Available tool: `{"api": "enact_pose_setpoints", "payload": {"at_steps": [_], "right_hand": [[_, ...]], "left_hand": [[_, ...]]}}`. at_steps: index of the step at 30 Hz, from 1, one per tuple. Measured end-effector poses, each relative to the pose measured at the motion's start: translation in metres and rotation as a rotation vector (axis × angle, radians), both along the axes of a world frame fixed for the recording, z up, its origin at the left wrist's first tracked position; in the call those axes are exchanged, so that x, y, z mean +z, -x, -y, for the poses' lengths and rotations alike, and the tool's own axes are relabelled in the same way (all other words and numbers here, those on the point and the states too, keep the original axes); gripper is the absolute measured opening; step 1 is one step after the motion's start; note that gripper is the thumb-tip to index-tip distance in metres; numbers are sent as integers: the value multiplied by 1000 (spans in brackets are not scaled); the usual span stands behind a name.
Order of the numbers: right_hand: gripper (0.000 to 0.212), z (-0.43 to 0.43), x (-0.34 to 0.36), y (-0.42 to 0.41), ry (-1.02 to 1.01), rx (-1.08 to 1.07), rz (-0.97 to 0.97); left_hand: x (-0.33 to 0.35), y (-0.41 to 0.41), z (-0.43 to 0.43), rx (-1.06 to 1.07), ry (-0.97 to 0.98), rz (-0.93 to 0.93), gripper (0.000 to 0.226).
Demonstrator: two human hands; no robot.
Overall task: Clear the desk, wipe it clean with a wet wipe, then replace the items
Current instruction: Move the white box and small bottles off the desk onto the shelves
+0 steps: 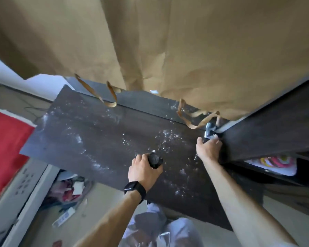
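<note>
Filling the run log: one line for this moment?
left hand: holds dark object | right hand: on silver item | desk: wet droplets

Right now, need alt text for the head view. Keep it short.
Seen from above, a person's left hand grips a small black object on a dark desk speckled with wet droplets, while the right hand holds a small silver and black item at the desk's far right corner. Brown paper bags hang overhead.
</note>
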State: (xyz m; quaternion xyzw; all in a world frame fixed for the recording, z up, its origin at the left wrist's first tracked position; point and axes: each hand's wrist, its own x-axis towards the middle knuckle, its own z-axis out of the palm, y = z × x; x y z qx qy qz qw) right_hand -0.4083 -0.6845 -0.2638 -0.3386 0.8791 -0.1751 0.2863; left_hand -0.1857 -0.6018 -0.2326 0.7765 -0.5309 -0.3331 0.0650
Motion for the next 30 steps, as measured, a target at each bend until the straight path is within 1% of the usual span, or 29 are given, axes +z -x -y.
{"api": "enact_pose_setpoints", "payload": {"at_steps": [3,6,8,10,12,15,17,18,20,23,26,28,30], "right_hand": [[60,30,-6,0,-105,-57,-72],[55,44,-12,-1,-107,-91,-95],[55,41,-13,-3,-128,-50,-114],[50,26,-6,-6,-99,24,-128],[44,0,8,-12,-2,85,-70],[32,-63,29,-9,145,188,123],[20,-113,40,5,215,220,196],[17,-136,42,17,234,209,207],[20,-180,45,47,235,172,194],[27,-235,50,101,161,116,138],[29,-278,56,156,150,31,98],[29,-303,59,190,152,-48,80],[32,-327,58,219,145,-106,51]], "left_hand": [[1,-22,-17,83,12,0,60],[2,-35,-28,128,27,-3,61],[3,-38,-34,149,24,-3,61],[3,-36,-38,156,12,-14,60],[5,-29,-41,133,1,-22,60],[7,-7,-45,67,-16,-48,60],[8,16,-46,-2,-24,-69,60],[10,31,-46,-39,-32,-84,59],[14,67,-46,-121,-53,-114,59],[25,134,-53,-271,-86,-150,58],[39,204,-66,-393,-86,-195,58],[46,251,-76,-452,-69,-202,59],[51,298,-85,-454,-24,-220,58]]}}
